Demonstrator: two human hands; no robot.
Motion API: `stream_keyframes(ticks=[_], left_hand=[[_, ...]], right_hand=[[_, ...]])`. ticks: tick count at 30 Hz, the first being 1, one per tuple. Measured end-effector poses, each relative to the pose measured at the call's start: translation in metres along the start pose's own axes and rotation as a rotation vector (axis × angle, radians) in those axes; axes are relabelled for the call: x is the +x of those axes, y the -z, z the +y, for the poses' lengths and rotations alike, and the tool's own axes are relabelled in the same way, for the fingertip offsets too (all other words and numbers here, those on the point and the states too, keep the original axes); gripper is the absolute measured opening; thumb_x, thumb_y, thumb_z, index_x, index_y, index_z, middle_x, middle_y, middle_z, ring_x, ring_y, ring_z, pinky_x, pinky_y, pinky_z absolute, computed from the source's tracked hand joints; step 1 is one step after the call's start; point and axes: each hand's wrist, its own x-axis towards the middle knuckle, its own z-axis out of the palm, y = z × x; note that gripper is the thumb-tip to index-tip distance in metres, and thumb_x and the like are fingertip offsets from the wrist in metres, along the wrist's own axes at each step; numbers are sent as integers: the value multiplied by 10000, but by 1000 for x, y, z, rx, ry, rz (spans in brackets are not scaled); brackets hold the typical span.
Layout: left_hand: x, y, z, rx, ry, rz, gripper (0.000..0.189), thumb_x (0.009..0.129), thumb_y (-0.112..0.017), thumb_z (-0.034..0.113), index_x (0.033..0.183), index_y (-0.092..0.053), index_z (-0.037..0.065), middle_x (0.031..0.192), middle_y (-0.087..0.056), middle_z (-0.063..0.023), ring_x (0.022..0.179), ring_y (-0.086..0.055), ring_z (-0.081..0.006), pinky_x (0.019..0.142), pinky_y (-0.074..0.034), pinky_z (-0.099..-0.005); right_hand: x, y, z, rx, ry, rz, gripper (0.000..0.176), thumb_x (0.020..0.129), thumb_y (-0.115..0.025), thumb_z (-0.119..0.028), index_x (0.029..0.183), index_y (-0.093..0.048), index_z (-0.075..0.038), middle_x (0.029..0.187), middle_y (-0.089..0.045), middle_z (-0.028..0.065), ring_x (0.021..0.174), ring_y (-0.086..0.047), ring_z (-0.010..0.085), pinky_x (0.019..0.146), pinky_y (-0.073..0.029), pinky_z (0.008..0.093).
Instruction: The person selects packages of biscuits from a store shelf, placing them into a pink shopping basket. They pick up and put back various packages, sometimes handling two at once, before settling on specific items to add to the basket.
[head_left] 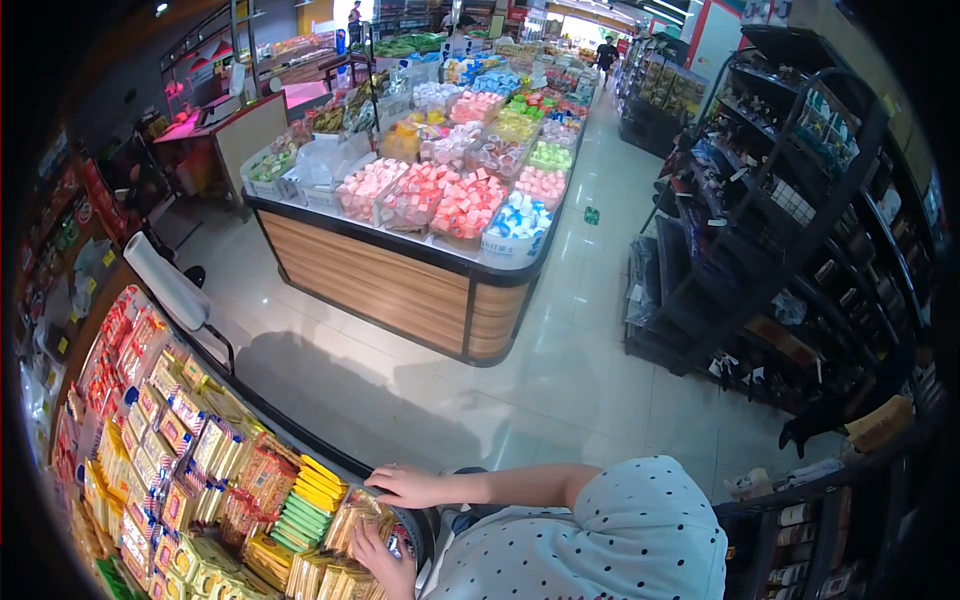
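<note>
Both of my hands are at the right end of a display full of packaged snacks, at the bottom left. My right hand (pixel 405 486) rests near the black rim of the display, fingers stretched out, holding nothing. Lower down, my left hand (pixel 382 558) lies with spread fingers on clear-wrapped golden packs (pixel 340 578). Beside the hands are yellow packs (pixel 319 484) stacked above green packs (pixel 300 522). Reddish-brown packs (pixel 262 484) lie further left.
A wood-panelled island (pixel 370 270) holds bins of wrapped candies (pixel 468 204). Dark shelves (pixel 760 200) stand at the right. A plastic bag roll (pixel 165 280) is mounted by the display. A person (pixel 606 54) stands far down the aisle.
</note>
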Motion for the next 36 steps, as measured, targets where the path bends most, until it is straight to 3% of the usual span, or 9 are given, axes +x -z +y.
stream_keyframes(ticks=[3, 4, 8, 11, 15, 16, 21, 27, 36], left_hand=[[-4, -4, 2, -8, 18, -36, 541, 695, -619, 53, 1194, -419, -8, 1317, -333, -209, 1245, -248, -408, 1022, -176, -500], [-2, -4, 5, -14, 18, -17, 526, 695, -619, 54, 1179, -425, -12, 1311, -340, -210, 1247, -252, -407, 1020, -178, -504], [4, -1, 7, -31, -7, 81, 481, 703, -608, 56, 1148, -442, -17, 1296, -358, -206, 1247, -258, -408, 1016, -182, -505], [10, 5, 4, -41, 26, 106, 462, 712, -596, 60, 1143, -449, -16, 1289, -364, -206, 1247, -260, -408, 1013, -183, -504], [11, 11, 0, -14, 82, 149, 428, 716, -579, 51, 1123, -461, -8, 1263, -389, -202, 1240, -271, -403, 1007, -190, -508], [10, 12, 0, -15, 102, 175, 396, 715, -573, 35, 1099, -480, -3, 1240, -409, -196, 1230, -284, -398, 1003, -196, -508], [-3, 10, -3, -15, 208, 263, 317, 718, -577, 17, 1030, -520, 30, 1204, -444, -158, 1210, -319, -376, 997, -229, -485], [-32, 6, 21, 66, 436, 489, 249, 717, -573, 0, 960, -528, 20, 1175, -490, -131, 1169, -375, -366, 964, -278, -472], [-96, -9, 90, 194, 895, 784, 228, 742, -566, 35, 968, -553, 60, 1146, -505, -105, 1176, -378, -337, 960, -273, -456]], right_hand=[[2, -9, -8, 30, 3, -113, 343, 823, -560, -192, 1119, -495, -32, 1083, -526, 143, 1014, -505, 319, 851, -424, 392], [2, -14, -13, 53, 95, -13, 303, 803, -567, -168, 1071, -518, -36, 1029, -534, 147, 954, -526, 330, 807, -438, 410], [5, -23, -22, 63, 239, 63, 242, 818, -550, -163, 1019, -538, -28, 997, -532, 143, 913, -538, 327, 784, -443, 399], [13, -12, -30, 148, 89, -110, 245, 838, -535, -158, 1045, -550, -27, 1055, -533, 129, 1026, -503, 295, 876, -418, 379], [25, -2, -32, 163, 128, -103, 236, 826, -561, -150, 1028, -547, -30, 1072, -540, 130, 996, -528, 305, 857, -430, 385], [28, -5, -28, 152, 198, -22, 217, 824, -546, -140, 998, -538, -11, 978, -550, 143, 906, -545, 323, 793, -441, 390], [39, -12, -22, 221, 183, -104, 255, 819, -541, -126, 1038, -528, 4, 1014, -542, 163, 937, -536, 338, 827, -432, 383], [49, -9, -37, 284, 190, -373, 239, 835, -549, -148, 1025, -542, -4, 1021, -548, 175, 961, -537, 342, 822, -437, 377], [41, -40, -71, 452, 407, -552, 165, 819, -566, -96, 957, -561, -6, 921, -576, 128, 911, -559, 291, 797, -433, 349]])
